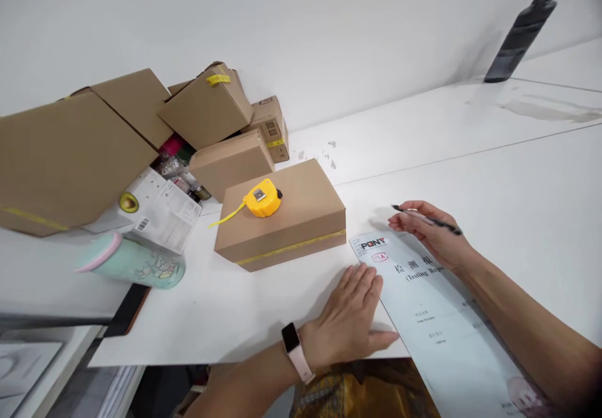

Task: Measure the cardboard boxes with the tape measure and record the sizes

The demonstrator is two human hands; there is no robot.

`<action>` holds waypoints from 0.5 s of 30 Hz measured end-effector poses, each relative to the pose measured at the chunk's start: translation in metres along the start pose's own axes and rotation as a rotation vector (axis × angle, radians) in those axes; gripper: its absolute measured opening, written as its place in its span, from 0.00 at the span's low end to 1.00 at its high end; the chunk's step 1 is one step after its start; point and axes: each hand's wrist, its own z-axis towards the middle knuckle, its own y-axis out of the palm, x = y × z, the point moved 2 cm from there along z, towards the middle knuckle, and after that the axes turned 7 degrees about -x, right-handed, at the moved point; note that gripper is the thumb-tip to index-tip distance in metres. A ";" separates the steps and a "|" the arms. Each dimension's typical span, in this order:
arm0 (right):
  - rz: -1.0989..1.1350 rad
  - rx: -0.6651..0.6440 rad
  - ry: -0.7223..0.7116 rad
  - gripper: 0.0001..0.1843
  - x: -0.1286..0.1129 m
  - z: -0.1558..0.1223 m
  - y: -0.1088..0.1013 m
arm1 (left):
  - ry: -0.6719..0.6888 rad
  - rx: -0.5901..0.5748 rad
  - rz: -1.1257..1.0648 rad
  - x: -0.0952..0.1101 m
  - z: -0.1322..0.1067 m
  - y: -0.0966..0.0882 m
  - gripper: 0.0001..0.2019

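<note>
Left hand (348, 321) lies flat and open, fingers stretched and close together, their tips on the left edge of the test report (437, 318) and the palm on the white tabletop (517, 217); it grips nothing, and a pale smartwatch (296, 352) sits on its wrist. The right hand (433, 233) rests on the report's top right corner with its fingers curled round a dark pen (427, 219). The pen lies crosswise, one end toward the cardboard box (282, 224) and the other out to the right; which end is the tip I cannot tell. The report is a long, pale sheet with its printed heading at the far end, just beside the box's near corner. Its long axis runs diagonally from there back toward the person's right, and its near end hangs past the tabletop's front edge. That overhang looks like the main risk: with only fingertips and a resting hand on it, the smooth sheet could slide or swing off the edge if either hand eases, and sideways pressure from the left hand might buckle it. The pen could also leave a stray mark where it crosses the paper. A yellow tape measure (263, 198) sits on top of the box, its blade trailing left; a nudge to the box might roll it off. Farther left lie a mint bottle (132, 261) on its side and a pile of boxes (70, 155).
</note>
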 end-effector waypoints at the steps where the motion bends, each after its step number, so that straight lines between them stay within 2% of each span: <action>1: -0.045 0.013 -0.002 0.20 -0.002 -0.003 0.002 | -0.015 -0.075 -0.013 -0.001 0.002 0.005 0.41; 3: -0.147 0.049 0.007 0.20 -0.004 -0.008 0.008 | -0.030 -0.166 -0.033 -0.005 0.006 0.006 0.43; 6: -0.162 0.022 0.044 0.23 -0.005 -0.014 0.018 | -0.022 -0.216 -0.036 -0.014 0.016 -0.001 0.42; 9: -0.076 -0.090 0.139 0.27 -0.001 -0.013 0.031 | -0.010 -0.195 -0.028 -0.021 0.027 -0.002 0.42; 11: -0.099 -0.125 0.202 0.27 0.003 -0.010 0.040 | -0.002 -0.171 -0.026 -0.024 0.033 0.001 0.42; 15: -0.261 -0.053 0.157 0.24 0.013 0.000 0.051 | -0.011 -0.142 -0.037 -0.029 0.040 0.005 0.41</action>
